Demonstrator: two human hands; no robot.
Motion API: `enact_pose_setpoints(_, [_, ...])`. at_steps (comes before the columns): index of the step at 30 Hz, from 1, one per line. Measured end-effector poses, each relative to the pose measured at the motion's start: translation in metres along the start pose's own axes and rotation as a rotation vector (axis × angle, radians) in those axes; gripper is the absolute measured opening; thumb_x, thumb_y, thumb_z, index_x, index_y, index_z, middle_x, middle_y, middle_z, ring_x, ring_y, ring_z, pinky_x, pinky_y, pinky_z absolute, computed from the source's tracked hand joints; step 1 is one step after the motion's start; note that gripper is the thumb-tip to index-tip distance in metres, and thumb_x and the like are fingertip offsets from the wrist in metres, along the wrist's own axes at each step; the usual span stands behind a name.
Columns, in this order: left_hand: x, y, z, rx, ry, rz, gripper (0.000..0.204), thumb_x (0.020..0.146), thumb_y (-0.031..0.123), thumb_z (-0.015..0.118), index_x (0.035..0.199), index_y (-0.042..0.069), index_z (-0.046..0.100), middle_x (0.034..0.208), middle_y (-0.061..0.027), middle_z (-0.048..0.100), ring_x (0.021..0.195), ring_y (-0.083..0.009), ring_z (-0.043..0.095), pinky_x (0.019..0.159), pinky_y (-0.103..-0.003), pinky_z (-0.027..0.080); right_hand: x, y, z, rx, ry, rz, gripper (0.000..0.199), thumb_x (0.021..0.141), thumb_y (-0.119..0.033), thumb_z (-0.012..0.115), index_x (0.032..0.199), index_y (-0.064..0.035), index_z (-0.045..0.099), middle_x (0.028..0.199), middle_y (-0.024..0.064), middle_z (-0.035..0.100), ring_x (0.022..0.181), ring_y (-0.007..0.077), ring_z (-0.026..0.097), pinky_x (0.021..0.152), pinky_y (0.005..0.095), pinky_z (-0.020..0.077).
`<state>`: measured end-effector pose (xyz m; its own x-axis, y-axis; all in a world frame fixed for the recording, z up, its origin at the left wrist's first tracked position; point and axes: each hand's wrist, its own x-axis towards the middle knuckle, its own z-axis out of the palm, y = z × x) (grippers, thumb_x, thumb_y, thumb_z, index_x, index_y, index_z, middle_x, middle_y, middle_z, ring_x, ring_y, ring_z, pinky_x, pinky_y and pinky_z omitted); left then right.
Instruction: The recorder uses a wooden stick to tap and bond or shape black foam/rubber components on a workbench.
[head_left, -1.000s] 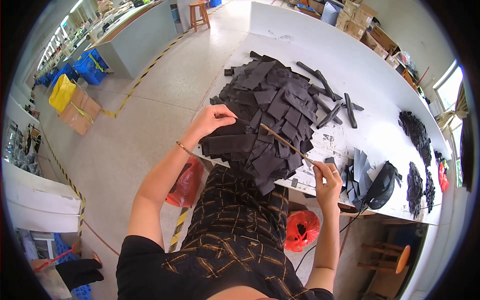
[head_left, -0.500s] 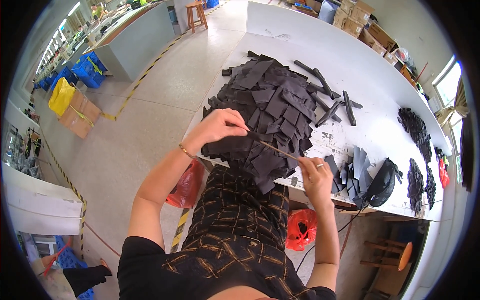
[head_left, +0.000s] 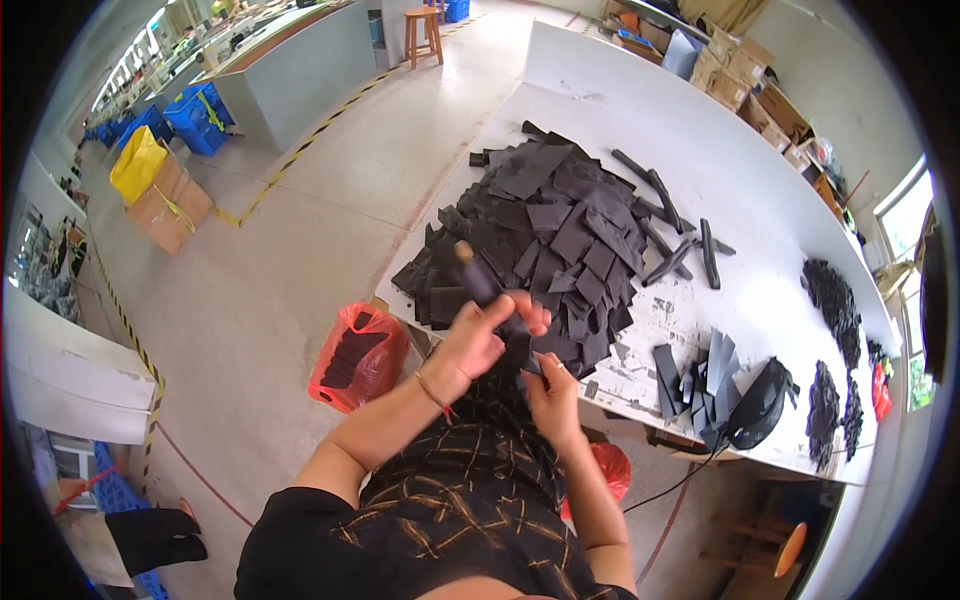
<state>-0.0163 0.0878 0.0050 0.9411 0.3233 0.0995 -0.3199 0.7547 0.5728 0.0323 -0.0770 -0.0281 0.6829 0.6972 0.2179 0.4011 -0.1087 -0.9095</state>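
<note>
- A yellow bag [head_left: 139, 163] sits on a cardboard box [head_left: 168, 205] on the floor at far left, with blue crates [head_left: 201, 115] behind it.
- A red plastic bag [head_left: 357, 356] holding dark pieces hangs just beside the near corner of the white counter [head_left: 640, 110].
- The left hand [head_left: 478, 340] is raised over the near edge of the counter, its fingers [head_left: 520, 310] curled shut around a dark sleeve [head_left: 483, 285] that sits on a stick; the stick's pale tip [head_left: 463, 250] pokes out at the upper left.
- A big heap of flat black fabric pieces [head_left: 555, 225] covers the counter right behind the hands.
- The right hand [head_left: 552, 392] is just below and right of the left, touching it; its fingers pinch the lower end of the same sleeve and stick, though the exact grip is partly hidden by the left hand.
- A second red bag [head_left: 610, 470] shows below the counter edge, beside the right forearm.
- Long black strips [head_left: 668, 225] lie past the heap.
- A small stack of grey-black pieces [head_left: 700, 370] lies near the front edge, just beside a black rounded device [head_left: 758, 405] with a cable.
- Loose dark piles [head_left: 835, 300] lie at the far right end.
</note>
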Motion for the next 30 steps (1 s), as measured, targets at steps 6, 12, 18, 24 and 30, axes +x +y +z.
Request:
enact_pose_setpoints(6, [-0.002,-0.034,-0.012,-0.049,0.285,0.045,0.03,0.093,0.031,0.066,0.101,0.002,0.066,0.081,-0.0092,0.068,0.078,-0.0238,0.068,0.072,-0.038,0.055,-0.008,0.005,0.023,-0.039,0.188,0.115,0.016,0.089,0.0,0.059,0.104,0.0031,0.062,0.084,0.0181,0.062,0.074,0.0273,0.063,0.066,0.0339,0.0473])
enact_pose_setpoints(12, [0.011,-0.005,-0.014,0.012,0.491,0.08,0.031,0.092,0.032,0.068,0.096,0.002,0.065,0.07,-0.0069,0.064,0.053,-0.0145,0.059,0.048,-0.028,0.048,-0.044,0.005,0.016,-0.082,-0.047,0.364,0.015,0.095,-0.01,0.056,0.093,0.0012,0.066,0.066,0.012,0.059,0.059,0.0199,0.059,0.057,0.0323,0.0454])
enact_pose_setpoints(18, [0.021,0.024,-0.019,0.039,0.49,0.069,0.035,0.094,0.037,0.065,0.094,0.002,0.064,0.051,0.0011,0.048,0.037,-0.0059,0.033,0.037,-0.023,0.02,-0.095,-0.011,-0.022,0.03,-0.277,0.504,0.018,0.096,-0.012,0.055,0.091,0.0007,0.067,0.064,0.0071,0.059,0.058,0.0135,0.056,0.055,0.0307,0.0444])
enact_pose_setpoints(24, [0.071,0.044,-0.016,0.022,0.451,0.161,0.033,0.099,0.042,0.054,0.097,0.009,0.058,0.049,0.0064,0.037,0.038,-0.0042,0.025,0.041,-0.023,0.021,-0.096,-0.035,-0.074,-0.13,-0.159,0.37,0.019,0.09,-0.015,0.068,0.079,0.0004,0.066,0.058,0.0033,0.055,0.051,0.0078,0.047,0.048,0.026,0.0376])
enact_pose_setpoints(30, [0.098,-0.002,0.008,-0.166,0.578,0.009,0.027,0.1,0.035,0.055,0.096,0.008,0.056,0.058,0.0026,0.046,0.045,-0.0054,0.034,0.046,-0.022,0.027,0.009,-0.051,-0.021,-0.026,0.515,0.144,0.009,0.085,-0.007,0.073,0.086,0.0002,0.066,0.067,0.0032,0.054,0.056,0.0068,0.044,0.051,0.0232,0.0343])
